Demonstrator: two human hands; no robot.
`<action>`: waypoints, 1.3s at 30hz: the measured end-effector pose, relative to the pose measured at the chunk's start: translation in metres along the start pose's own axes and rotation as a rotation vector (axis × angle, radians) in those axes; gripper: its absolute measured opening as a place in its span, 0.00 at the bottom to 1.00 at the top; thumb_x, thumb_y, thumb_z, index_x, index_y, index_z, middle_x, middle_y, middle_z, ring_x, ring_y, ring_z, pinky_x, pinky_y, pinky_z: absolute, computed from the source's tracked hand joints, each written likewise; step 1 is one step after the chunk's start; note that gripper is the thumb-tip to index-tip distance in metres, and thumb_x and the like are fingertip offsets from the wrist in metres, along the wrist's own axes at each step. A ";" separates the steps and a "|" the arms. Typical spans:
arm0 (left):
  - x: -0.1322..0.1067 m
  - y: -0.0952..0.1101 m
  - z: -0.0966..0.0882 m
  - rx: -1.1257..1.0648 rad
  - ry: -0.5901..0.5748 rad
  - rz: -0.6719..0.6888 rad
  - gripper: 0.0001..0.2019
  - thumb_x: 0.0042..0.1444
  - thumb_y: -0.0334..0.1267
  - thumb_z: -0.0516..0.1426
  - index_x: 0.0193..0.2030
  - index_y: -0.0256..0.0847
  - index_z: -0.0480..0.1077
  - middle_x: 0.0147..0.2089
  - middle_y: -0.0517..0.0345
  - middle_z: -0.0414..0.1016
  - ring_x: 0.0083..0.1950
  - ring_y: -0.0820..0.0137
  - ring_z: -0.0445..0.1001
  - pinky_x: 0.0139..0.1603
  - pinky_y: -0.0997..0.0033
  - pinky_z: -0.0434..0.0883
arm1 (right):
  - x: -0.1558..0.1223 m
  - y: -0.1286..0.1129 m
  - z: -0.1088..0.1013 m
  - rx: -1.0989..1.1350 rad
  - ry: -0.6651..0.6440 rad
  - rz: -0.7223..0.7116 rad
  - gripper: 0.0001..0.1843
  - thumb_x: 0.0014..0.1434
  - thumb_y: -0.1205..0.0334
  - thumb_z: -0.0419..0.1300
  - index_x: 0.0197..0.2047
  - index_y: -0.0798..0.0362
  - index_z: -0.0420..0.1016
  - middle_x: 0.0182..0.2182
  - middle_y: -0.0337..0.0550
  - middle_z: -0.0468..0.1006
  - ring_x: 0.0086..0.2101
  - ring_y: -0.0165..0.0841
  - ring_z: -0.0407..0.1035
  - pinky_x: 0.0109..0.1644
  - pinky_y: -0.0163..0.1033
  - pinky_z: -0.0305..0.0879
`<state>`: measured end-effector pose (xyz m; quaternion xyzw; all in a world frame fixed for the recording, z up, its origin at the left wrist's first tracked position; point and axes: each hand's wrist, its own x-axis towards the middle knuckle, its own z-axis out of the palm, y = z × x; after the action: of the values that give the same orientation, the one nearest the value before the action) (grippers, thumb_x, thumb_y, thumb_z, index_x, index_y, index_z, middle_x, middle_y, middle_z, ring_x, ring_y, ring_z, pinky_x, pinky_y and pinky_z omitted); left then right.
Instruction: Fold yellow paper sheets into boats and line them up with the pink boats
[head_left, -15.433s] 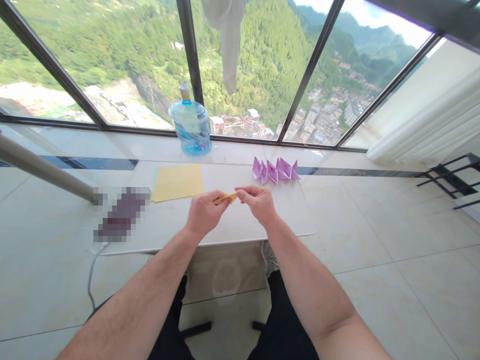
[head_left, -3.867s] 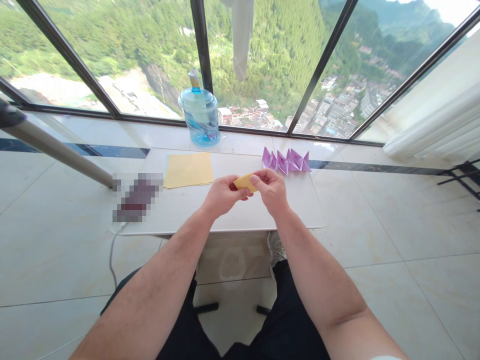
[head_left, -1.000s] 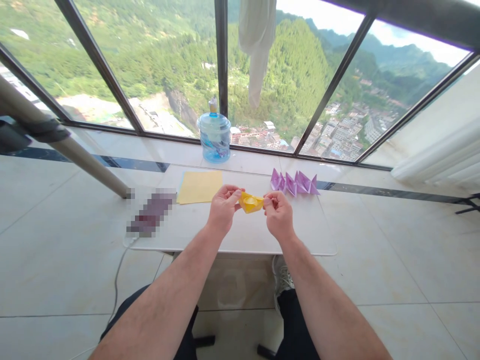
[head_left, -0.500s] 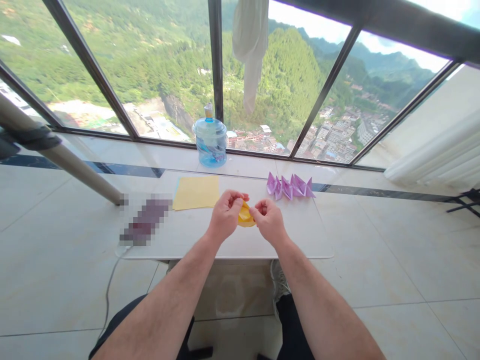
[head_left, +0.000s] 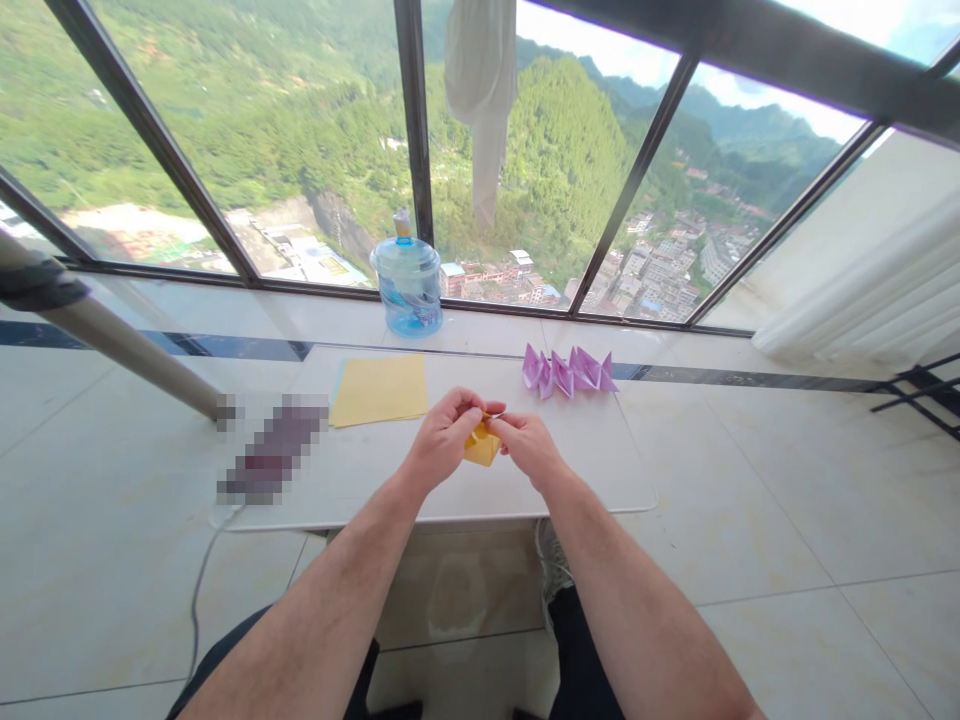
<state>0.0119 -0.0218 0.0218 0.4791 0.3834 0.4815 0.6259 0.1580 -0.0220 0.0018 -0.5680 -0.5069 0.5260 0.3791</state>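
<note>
A small piece of folded yellow paper (head_left: 482, 447) is held up between both hands over the white table (head_left: 360, 480). My left hand (head_left: 447, 430) pinches its upper left side, thumb on top. At its upper right edge, my right hand (head_left: 526, 442) pinches it between thumb and fingers, and the two hands' fingertips almost meet. The fingers hide part of the folds. Several purple folded-paper shapes (head_left: 566, 372) stand in a row at the table's far right. A stack of yellow paper sheets (head_left: 381, 388) lies flat behind my left hand.
A blue water jug (head_left: 409, 288) stands by the window behind the table. At the left lie a pixelated dark object (head_left: 274, 455) with a cable (head_left: 199, 590) and a slanted pole (head_left: 142, 350). A white curtain (head_left: 847, 270) hangs at the right.
The yellow paper has been turned, showing a flatter face and lower point. My hands have drawn closer together at its top edge. The whole view has shifted slightly.
</note>
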 end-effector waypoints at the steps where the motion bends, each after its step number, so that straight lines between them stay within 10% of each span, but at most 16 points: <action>1: -0.001 0.001 0.000 -0.027 -0.012 -0.010 0.11 0.55 0.43 0.60 0.38 0.40 0.64 0.47 0.50 0.81 0.38 0.68 0.77 0.37 0.68 0.72 | 0.000 0.000 0.000 0.020 -0.023 0.008 0.13 0.52 0.53 0.59 0.30 0.54 0.79 0.23 0.36 0.73 0.25 0.26 0.63 0.28 0.32 0.59; 9: -0.002 -0.005 -0.001 -0.155 -0.052 -0.056 0.14 0.53 0.44 0.63 0.42 0.40 0.67 0.53 0.48 0.78 0.44 0.62 0.79 0.39 0.65 0.75 | -0.005 0.002 0.006 0.062 -0.119 0.054 0.07 0.45 0.59 0.62 0.27 0.54 0.74 0.20 0.34 0.70 0.21 0.25 0.60 0.23 0.31 0.54; 12: 0.002 -0.011 -0.002 -0.204 0.029 -0.055 0.21 0.52 0.45 0.64 0.49 0.39 0.69 0.54 0.47 0.77 0.52 0.61 0.77 0.45 0.65 0.74 | -0.003 0.004 0.007 0.075 -0.026 0.011 0.09 0.47 0.56 0.63 0.26 0.53 0.72 0.19 0.33 0.69 0.21 0.25 0.59 0.24 0.32 0.54; 18: 0.005 -0.018 -0.002 -0.135 0.142 -0.223 0.25 0.45 0.46 0.69 0.47 0.34 0.73 0.38 0.50 0.80 0.36 0.67 0.77 0.38 0.68 0.73 | 0.005 0.014 0.005 -0.038 0.239 -0.145 0.14 0.51 0.50 0.62 0.26 0.53 0.73 0.21 0.35 0.72 0.24 0.29 0.64 0.28 0.33 0.59; 27: 0.005 -0.025 0.003 0.209 0.295 -0.032 0.16 0.48 0.45 0.65 0.40 0.36 0.78 0.37 0.50 0.82 0.38 0.63 0.79 0.40 0.65 0.74 | 0.006 0.017 0.007 -0.162 0.269 -0.153 0.13 0.53 0.51 0.60 0.29 0.52 0.75 0.23 0.37 0.77 0.26 0.31 0.69 0.30 0.34 0.62; 39: 0.000 -0.027 0.006 0.438 0.222 0.129 0.09 0.49 0.36 0.60 0.36 0.42 0.80 0.36 0.56 0.83 0.38 0.65 0.79 0.41 0.68 0.73 | 0.000 0.009 0.006 -0.347 0.346 -0.141 0.12 0.54 0.55 0.56 0.22 0.49 0.66 0.18 0.32 0.68 0.23 0.29 0.60 0.28 0.34 0.54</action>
<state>0.0242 -0.0248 -0.0030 0.5709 0.5136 0.4755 0.4291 0.1541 -0.0243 -0.0076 -0.6696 -0.5554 0.2983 0.3926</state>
